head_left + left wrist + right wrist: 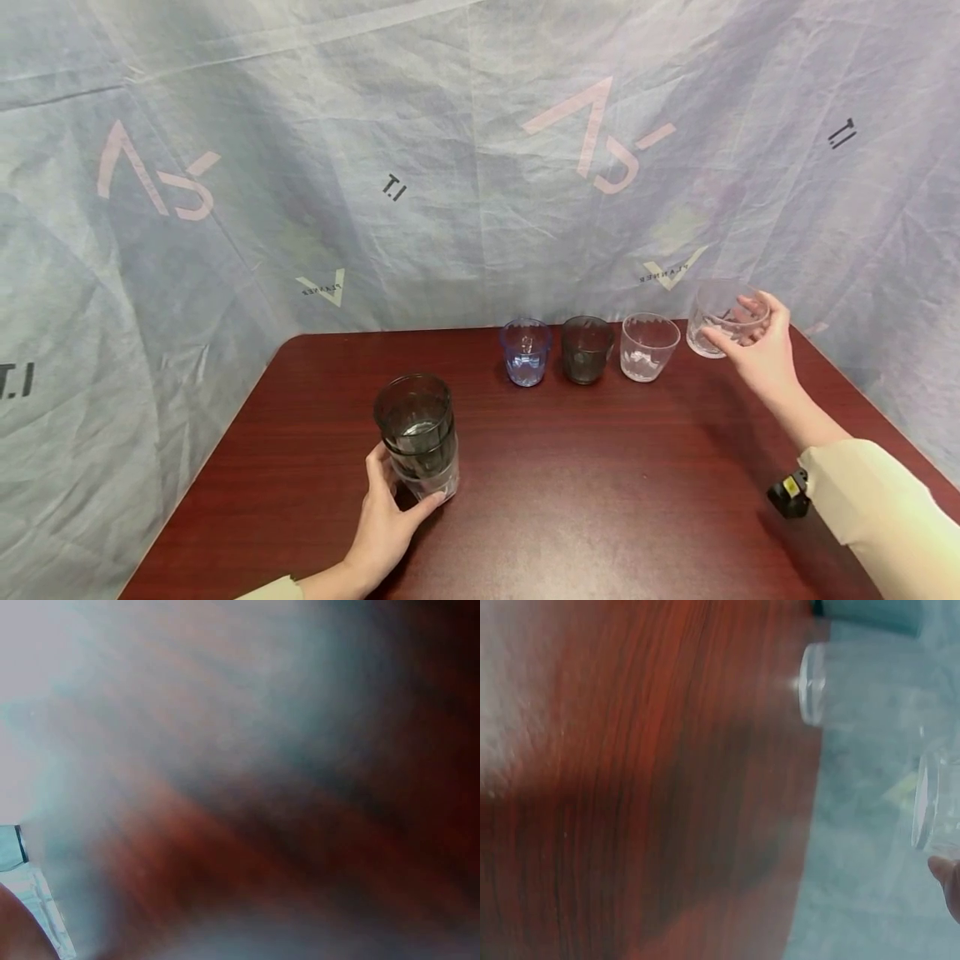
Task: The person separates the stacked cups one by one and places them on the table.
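At left-centre in the head view, my left hand [386, 521] grips the lower part of a stack of tumblers. Smoky dark glass [414, 412] forms its upper part, over a clear tumbler [444, 481] at the bottom. At the far right, my right hand [772, 354] holds a clear tumbler [708, 321], thumb and fingers around its side. The right wrist view shows that held tumbler [934, 806] at its right edge, base off the tabletop. Only blur and a sliver of clear glass [49, 911] appear in the left wrist view.
Along the table's back edge stand a blue tumbler [526, 354], a dark tumbler [587, 350] and a clear tumbler [648, 348] in a row, left of my right hand. A grey printed cloth [465, 208] hangs behind the dark red table [570, 492].
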A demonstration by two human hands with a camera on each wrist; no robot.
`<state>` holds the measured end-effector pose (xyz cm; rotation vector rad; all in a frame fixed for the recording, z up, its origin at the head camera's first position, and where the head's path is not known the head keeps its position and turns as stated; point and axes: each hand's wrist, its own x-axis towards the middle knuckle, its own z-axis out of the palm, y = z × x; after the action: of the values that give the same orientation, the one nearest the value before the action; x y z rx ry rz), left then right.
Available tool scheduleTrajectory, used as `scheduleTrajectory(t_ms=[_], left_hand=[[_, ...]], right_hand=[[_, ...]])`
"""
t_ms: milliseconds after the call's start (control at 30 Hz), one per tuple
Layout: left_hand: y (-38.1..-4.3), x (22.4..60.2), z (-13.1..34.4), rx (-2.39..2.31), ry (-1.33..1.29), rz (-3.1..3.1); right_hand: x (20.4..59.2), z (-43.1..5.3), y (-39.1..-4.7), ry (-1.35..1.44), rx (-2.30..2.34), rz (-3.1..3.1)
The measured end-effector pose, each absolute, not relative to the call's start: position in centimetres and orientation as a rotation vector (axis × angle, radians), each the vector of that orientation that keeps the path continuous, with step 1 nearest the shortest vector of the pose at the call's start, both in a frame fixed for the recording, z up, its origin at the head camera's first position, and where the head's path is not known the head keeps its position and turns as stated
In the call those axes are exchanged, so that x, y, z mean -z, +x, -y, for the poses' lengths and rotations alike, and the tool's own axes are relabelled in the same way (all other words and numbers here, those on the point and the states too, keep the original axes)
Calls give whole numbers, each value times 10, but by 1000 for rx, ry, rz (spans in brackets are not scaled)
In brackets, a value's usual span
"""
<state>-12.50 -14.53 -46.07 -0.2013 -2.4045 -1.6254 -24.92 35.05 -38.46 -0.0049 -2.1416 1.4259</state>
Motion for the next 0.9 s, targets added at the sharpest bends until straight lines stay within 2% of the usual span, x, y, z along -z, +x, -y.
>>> scheduleTrajectory(t_ms=[367,900], left_hand=[[-125,461,145,1643,-218,2390],[-126,462,146,1628,-220,2402]], right_hand=[[414,-368,-274,-31,-1387,2226],[435,-373,-275,-73,-1290,2429]])
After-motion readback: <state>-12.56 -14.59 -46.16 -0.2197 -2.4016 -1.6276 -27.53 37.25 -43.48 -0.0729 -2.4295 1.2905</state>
